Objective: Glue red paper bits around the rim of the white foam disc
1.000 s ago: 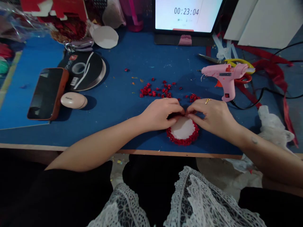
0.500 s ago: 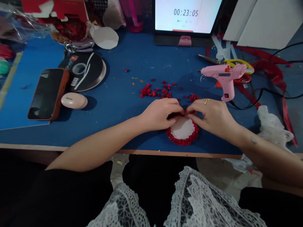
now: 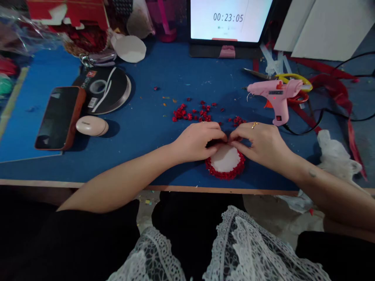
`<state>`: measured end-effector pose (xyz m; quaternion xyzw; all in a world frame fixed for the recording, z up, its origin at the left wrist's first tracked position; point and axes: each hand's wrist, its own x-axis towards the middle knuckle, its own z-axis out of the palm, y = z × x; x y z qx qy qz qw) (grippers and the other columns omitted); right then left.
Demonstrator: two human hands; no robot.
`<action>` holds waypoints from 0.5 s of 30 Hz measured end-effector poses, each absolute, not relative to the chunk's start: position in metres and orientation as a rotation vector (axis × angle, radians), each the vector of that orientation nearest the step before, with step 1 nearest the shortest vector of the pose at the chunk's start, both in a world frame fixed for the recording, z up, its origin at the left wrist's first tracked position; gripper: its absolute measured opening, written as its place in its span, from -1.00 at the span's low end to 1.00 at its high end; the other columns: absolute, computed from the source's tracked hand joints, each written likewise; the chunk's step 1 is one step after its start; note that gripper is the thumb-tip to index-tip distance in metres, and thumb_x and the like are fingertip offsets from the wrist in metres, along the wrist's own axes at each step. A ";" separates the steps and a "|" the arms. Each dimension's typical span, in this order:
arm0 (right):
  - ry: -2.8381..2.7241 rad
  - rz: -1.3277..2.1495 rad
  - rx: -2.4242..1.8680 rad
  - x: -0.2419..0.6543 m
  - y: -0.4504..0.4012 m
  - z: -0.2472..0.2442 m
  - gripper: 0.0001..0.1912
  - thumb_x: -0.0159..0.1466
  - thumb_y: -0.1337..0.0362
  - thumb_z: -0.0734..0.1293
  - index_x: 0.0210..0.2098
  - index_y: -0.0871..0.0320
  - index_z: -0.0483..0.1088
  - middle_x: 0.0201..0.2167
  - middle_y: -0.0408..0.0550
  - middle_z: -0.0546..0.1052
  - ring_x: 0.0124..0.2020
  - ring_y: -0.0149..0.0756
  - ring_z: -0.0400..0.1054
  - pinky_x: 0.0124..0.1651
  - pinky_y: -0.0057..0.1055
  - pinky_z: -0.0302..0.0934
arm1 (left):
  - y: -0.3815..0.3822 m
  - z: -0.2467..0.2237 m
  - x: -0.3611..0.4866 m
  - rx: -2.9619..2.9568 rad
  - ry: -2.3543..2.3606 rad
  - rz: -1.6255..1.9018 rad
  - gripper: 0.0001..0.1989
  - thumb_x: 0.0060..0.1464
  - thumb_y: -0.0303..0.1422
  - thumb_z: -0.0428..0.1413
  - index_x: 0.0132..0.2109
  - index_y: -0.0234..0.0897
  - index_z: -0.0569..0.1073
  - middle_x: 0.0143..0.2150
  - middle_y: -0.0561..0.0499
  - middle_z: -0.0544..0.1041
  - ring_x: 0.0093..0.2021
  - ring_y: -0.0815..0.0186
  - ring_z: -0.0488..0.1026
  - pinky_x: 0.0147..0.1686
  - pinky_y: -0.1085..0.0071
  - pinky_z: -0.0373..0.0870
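Note:
A white disc (image 3: 225, 159) with a ruffled red border (image 3: 226, 175) lies near the table's front edge. My left hand (image 3: 202, 141) pinches the disc's upper left rim, thumb over the white face. From the other side my right hand (image 3: 259, 141), with a gold ring, has its fingertips pressed together at the top of the rim, almost touching the left fingertips. Whatever small thing lies between the right fingertips is hidden. Several small red pieces (image 3: 180, 112) are scattered just beyond both hands.
A pink glue gun (image 3: 275, 95) lies at the right over scissors (image 3: 258, 74) and red ribbon (image 3: 336, 91). Left are a phone (image 3: 60, 117), a pale oval case (image 3: 91, 125) and a ribbon spool (image 3: 105, 89). A tablet (image 3: 230, 19) stands at the back.

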<state>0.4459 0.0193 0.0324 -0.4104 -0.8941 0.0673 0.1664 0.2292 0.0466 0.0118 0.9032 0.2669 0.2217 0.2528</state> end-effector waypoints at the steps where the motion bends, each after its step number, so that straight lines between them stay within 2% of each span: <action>1: -2.543 0.186 -1.164 0.446 0.019 0.032 -0.90 0.29 0.36 0.30 -0.34 0.13 0.46 -0.41 -0.10 0.58 -0.36 -0.28 0.49 -0.31 -0.38 0.25 | 0.047 0.012 0.229 2.455 0.728 0.598 -0.79 0.11 -0.50 0.07 -0.16 -0.27 0.57 -0.23 0.01 0.56 -0.23 0.36 0.51 -0.23 0.46 0.38; 15: -2.519 0.258 -1.176 0.447 0.020 0.031 -0.92 0.27 0.36 0.30 -0.34 0.12 0.44 -0.41 -0.11 0.58 -0.36 -0.31 0.48 -0.30 -0.40 0.27 | 0.047 0.011 0.228 2.454 0.723 0.609 -0.78 0.10 -0.49 0.06 -0.16 -0.27 0.57 -0.23 0.00 0.56 -0.23 0.35 0.51 -0.24 0.46 0.39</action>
